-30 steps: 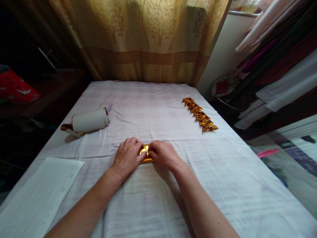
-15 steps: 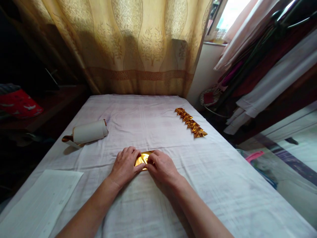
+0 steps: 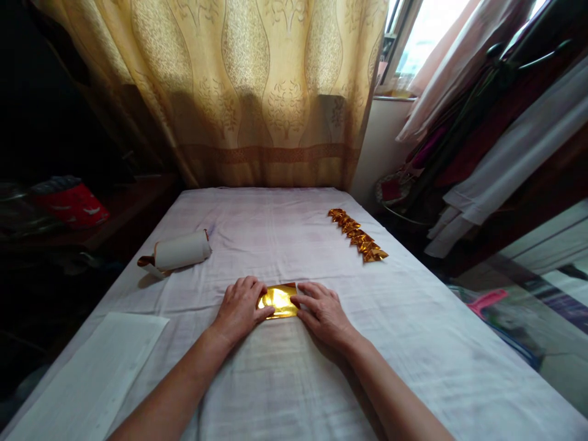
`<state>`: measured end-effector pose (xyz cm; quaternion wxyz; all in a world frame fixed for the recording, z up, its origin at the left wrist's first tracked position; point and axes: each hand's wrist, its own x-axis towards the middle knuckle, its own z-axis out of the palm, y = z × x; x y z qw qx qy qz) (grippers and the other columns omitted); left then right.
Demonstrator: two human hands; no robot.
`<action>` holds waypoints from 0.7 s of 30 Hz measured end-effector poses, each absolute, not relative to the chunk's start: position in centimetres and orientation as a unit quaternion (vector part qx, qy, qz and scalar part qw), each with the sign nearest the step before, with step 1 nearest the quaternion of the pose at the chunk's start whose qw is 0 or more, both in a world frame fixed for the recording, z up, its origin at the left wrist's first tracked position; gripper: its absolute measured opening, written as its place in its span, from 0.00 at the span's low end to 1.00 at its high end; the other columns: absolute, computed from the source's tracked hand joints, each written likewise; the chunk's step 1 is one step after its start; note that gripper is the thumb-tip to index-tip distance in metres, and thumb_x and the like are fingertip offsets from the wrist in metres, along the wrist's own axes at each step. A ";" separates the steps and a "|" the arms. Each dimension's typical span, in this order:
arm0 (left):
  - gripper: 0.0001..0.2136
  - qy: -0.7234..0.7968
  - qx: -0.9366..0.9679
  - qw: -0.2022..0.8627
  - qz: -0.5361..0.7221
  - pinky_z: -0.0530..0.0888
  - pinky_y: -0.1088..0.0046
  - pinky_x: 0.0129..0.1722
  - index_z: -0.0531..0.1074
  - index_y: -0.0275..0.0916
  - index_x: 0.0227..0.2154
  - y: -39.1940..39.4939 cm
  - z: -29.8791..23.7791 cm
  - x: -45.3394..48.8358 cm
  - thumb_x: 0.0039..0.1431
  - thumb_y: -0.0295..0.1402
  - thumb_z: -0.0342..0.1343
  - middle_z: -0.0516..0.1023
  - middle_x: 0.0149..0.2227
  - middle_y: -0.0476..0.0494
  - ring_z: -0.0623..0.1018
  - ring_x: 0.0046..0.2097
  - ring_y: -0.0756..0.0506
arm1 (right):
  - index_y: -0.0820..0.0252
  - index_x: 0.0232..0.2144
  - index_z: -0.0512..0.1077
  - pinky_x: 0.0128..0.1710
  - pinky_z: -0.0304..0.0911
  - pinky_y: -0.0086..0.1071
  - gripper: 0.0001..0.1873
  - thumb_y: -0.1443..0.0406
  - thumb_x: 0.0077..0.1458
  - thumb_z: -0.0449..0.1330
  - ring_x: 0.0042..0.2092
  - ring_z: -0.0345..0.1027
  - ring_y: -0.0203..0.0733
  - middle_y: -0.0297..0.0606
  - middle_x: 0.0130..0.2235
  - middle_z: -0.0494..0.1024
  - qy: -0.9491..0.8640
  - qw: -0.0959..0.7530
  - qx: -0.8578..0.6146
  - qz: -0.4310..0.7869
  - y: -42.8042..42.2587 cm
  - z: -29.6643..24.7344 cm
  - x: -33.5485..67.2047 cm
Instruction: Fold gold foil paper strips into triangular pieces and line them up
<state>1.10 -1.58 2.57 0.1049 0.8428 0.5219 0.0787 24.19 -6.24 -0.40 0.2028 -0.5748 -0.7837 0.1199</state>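
Note:
A folded strip of shiny gold foil paper [image 3: 281,301] lies flat on the cloth-covered surface between my hands. My left hand [image 3: 239,309] holds its left end, the thumb along the near edge and the fingers curled at the far side. At the right end, my right hand [image 3: 325,313] has bent fingers on the foil's edge, with the index tip over the gold face and the thumb near the lower corner. What lies beneath the fingertips is hidden. A row of several folded gold foil pieces [image 3: 357,236] rests farther back on the right.
A roll of white-backed foil paper [image 3: 182,251] lies at the left, its loose end curling. Nearer me is a white sheet [image 3: 92,373]. A patterned curtain [image 3: 275,92] hangs beyond the far edge. Clothes [image 3: 505,147] hang at the right; a red patterned container [image 3: 71,202] stands left.
My right hand has shifted right along the foil to its end, its fingers spreading a little, so more gold shows. My left hand stays at the left end. The camera view has shifted slightly.

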 end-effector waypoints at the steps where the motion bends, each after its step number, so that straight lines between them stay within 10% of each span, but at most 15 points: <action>1: 0.13 0.523 0.843 0.106 0.075 0.66 0.62 0.50 0.71 0.43 0.41 -1.6 2.7 1.2 0.57 0.43 0.62 0.73 0.46 0.44 0.71 0.52 0.40 | 0.44 0.49 0.76 0.56 0.56 0.47 0.15 0.64 0.61 0.60 0.62 0.60 0.51 0.38 0.60 0.71 -0.785 0.201 -0.574 0.121 -6.3 -0.5 24.2; 21: 0.18 0.547 0.827 0.117 0.052 0.65 0.58 0.54 0.69 0.44 0.47 -2.7 3.3 1.5 0.57 0.44 0.59 0.72 0.53 0.42 0.69 0.56 0.37 | 0.44 0.53 0.75 0.58 0.56 0.48 0.17 0.60 0.64 0.55 0.64 0.57 0.51 0.37 0.63 0.69 -0.785 0.171 -0.583 0.118 -6.5 -0.1 24.1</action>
